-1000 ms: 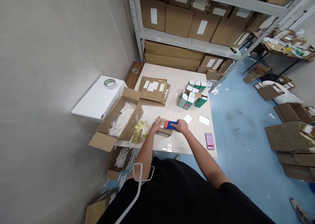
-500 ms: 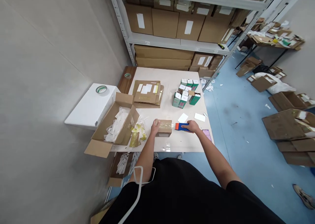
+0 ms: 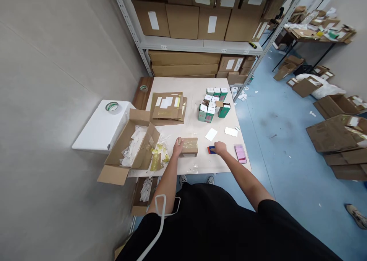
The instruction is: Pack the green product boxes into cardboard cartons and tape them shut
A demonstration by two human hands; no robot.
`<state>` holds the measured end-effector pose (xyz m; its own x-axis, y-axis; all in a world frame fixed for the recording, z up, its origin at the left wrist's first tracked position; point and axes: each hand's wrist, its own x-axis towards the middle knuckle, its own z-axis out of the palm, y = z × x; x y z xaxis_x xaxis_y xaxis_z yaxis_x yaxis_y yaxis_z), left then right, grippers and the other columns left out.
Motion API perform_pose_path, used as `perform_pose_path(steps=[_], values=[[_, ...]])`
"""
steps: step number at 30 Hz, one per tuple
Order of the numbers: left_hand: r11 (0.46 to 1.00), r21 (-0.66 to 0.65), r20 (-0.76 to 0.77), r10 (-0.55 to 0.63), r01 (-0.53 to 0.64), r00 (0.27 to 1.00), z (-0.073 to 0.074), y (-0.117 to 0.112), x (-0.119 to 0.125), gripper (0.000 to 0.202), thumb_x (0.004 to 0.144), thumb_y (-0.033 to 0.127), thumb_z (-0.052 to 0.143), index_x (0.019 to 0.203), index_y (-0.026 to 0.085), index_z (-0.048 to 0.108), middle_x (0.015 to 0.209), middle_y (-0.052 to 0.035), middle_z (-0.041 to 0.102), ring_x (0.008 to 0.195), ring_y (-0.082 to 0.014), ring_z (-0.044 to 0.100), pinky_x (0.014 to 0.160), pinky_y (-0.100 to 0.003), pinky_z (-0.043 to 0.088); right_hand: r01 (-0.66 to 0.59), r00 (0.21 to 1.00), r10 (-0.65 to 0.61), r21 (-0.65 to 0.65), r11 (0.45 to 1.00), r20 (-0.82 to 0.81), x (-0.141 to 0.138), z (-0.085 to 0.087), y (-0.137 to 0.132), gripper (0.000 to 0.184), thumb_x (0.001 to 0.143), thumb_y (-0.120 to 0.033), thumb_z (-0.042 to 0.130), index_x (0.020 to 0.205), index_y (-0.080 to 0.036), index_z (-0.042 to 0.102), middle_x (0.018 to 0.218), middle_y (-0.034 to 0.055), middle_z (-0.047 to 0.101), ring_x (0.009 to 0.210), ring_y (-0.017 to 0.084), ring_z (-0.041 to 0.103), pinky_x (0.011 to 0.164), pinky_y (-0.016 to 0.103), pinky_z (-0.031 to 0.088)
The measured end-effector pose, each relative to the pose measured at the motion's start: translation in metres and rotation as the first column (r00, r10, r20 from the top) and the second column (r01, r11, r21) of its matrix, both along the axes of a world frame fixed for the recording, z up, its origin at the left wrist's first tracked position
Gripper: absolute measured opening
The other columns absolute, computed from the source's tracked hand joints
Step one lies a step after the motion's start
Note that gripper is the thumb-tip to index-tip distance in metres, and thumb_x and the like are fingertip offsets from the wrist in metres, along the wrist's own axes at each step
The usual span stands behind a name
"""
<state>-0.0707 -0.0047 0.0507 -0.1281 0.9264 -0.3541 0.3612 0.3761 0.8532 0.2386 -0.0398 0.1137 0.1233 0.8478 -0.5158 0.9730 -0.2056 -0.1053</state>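
Observation:
A small cardboard box (image 3: 189,146) with shiny tape across its top sits near the table's front edge. My left hand (image 3: 178,146) grips its left end, the fingers closed round the side. To the right of the box, my right hand (image 3: 220,148) is closed on a blue and orange tape dispenser (image 3: 211,150), which is low at the tabletop, apart from the box. The hand covers most of the dispenser. Just beyond it lies a white card (image 3: 211,134). Right of that hand is a phone with a pink screen (image 3: 241,154).
Green and white cartons (image 3: 210,109) stand at the table's back right. Flattened cardboard (image 3: 168,106) lies at the back left. An open carton of white paper (image 3: 146,148) and crumpled tape (image 3: 156,159) are on the left. A loaded shelf (image 3: 186,44) stands behind the table.
My right hand has drawn the tape dispenser away from the box's right end and lowered it to the tabletop. My left hand stays on the box. The camera view has shifted slightly.

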Motion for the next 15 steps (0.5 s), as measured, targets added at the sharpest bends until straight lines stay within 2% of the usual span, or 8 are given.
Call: perform_pose_path(steps=[2, 5, 8, 10, 12, 14, 15], values=[[1.000, 0.002, 0.003, 0.001, -0.001, 1.000, 0.000, 0.000, 0.000, 0.053, 0.100, 0.051, 0.055, 0.145, 0.021, 0.055, 0.140, -0.0118, 0.067, 0.129, -0.0260, 0.063, 0.114, -0.040, 0.045, 0.060, 0.998, -0.059, -0.036, 0.998, 0.027, 0.014, -0.016, -0.018, 0.040, 0.092, -0.050, 0.070, 0.107, -0.014, 0.073, 0.109, 0.0174, 0.075, 0.101, 0.028, 0.071, 0.078, 0.030, 0.047], [1.000, 0.016, 0.013, 0.007, -0.007, 1.000, 0.000, 0.001, 0.000, 0.053, 0.100, 0.052, 0.056, 0.144, 0.022, 0.055, 0.141, -0.0117, 0.066, 0.130, -0.0263, 0.062, 0.114, -0.040, 0.046, 0.211, 0.977, -0.214, 0.074, 0.975, 0.025, 0.034, -0.040, -0.047, 0.047, 0.104, -0.051, 0.049, 0.119, -0.011, 0.068, 0.112, 0.0196, 0.074, 0.104, 0.029, 0.070, 0.085, 0.034, 0.048], [1.000, 0.023, 0.010, 0.016, -0.016, 1.000, 0.001, 0.002, 0.001, 0.051, 0.100, 0.050, 0.057, 0.142, 0.021, 0.057, 0.139, -0.0118, 0.067, 0.128, -0.0265, 0.063, 0.114, -0.039, 0.046, 0.258, 0.966, -0.259, 0.108, 0.960, -0.013, 0.042, -0.060, -0.067, 0.040, 0.106, -0.034, 0.042, 0.127, -0.010, 0.065, 0.127, 0.0223, 0.069, 0.126, 0.032, 0.061, 0.099, 0.037, 0.044], [1.000, 0.016, 0.001, 0.016, -0.016, 1.000, 0.002, 0.003, 0.001, 0.049, 0.101, 0.049, 0.057, 0.141, 0.021, 0.058, 0.136, -0.0116, 0.068, 0.127, -0.0267, 0.063, 0.113, -0.040, 0.046, 0.301, 0.953, -0.300, 0.030, 0.953, -0.041, 0.039, -0.068, -0.070, 0.039, 0.101, -0.022, 0.045, 0.134, -0.011, 0.063, 0.140, 0.0223, 0.063, 0.136, 0.033, 0.053, 0.103, 0.039, 0.041], [1.000, 0.012, -0.008, 0.017, -0.017, 1.000, 0.002, 0.003, 0.001, 0.049, 0.101, 0.050, 0.056, 0.141, 0.022, 0.058, 0.135, -0.0111, 0.068, 0.126, -0.0268, 0.064, 0.113, -0.040, 0.047, 0.365, 0.927, -0.366, -0.027, 0.931, -0.086, 0.030, -0.070, -0.067, 0.045, 0.098, -0.019, 0.047, 0.141, -0.012, 0.060, 0.145, 0.0218, 0.060, 0.137, 0.033, 0.053, 0.105, 0.041, 0.041], [1.000, 0.011, -0.013, 0.018, -0.018, 1.000, 0.002, 0.003, 0.001, 0.050, 0.101, 0.052, 0.056, 0.141, 0.023, 0.058, 0.135, -0.0106, 0.068, 0.126, -0.0269, 0.064, 0.112, -0.040, 0.048, 0.399, 0.902, -0.388, 0.022, 0.917, -0.189, 0.012, -0.068, -0.058, 0.049, 0.101, -0.023, 0.043, 0.146, -0.012, 0.057, 0.143, 0.0218, 0.062, 0.135, 0.032, 0.056, 0.108, 0.041, 0.041], [1.000, 0.009, -0.014, 0.020, -0.020, 1.000, 0.002, 0.003, 0.001, 0.051, 0.100, 0.053, 0.057, 0.142, 0.023, 0.058, 0.135, -0.0106, 0.068, 0.126, -0.0271, 0.064, 0.112, -0.040, 0.048, 0.389, 0.891, -0.359, 0.062, 0.919, -0.279, -0.002, -0.065, -0.052, 0.049, 0.103, -0.026, 0.039, 0.146, -0.010, 0.058, 0.141, 0.0215, 0.064, 0.134, 0.031, 0.057, 0.110, 0.040, 0.041]])
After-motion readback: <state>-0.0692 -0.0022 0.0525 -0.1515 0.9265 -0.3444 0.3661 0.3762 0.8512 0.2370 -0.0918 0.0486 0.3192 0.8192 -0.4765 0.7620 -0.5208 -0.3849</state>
